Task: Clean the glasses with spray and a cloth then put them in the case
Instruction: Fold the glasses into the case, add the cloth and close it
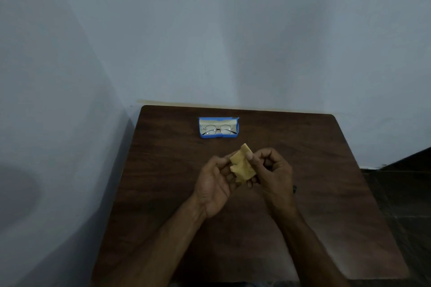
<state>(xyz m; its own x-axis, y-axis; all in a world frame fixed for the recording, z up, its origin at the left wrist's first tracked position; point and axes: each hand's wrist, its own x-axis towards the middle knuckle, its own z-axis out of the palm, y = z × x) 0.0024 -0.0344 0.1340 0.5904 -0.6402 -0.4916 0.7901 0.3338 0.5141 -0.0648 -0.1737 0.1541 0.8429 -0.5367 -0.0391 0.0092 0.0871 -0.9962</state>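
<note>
Case [218, 137]: blue, lid open, flat on the dark wood worktop [314, 170], close to the pale wall [210, 30].
Glasses [218, 129]: wire-rimmed, lying inside the case.
Cloth [242, 166]: yellow, crumpled, held up on my side of the case, well apart from it.
Left grip [214, 186]: my fingers curl round the cloth's left edge, nearer me than the case.
Right grip [274, 170]: thumb and fingers pinch the cloth's right side, nearer me than the case.

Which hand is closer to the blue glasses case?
Left, it seems. The left hand is straight in front of the case; the right hand lies off to its right. Both grip the cloth.
</note>
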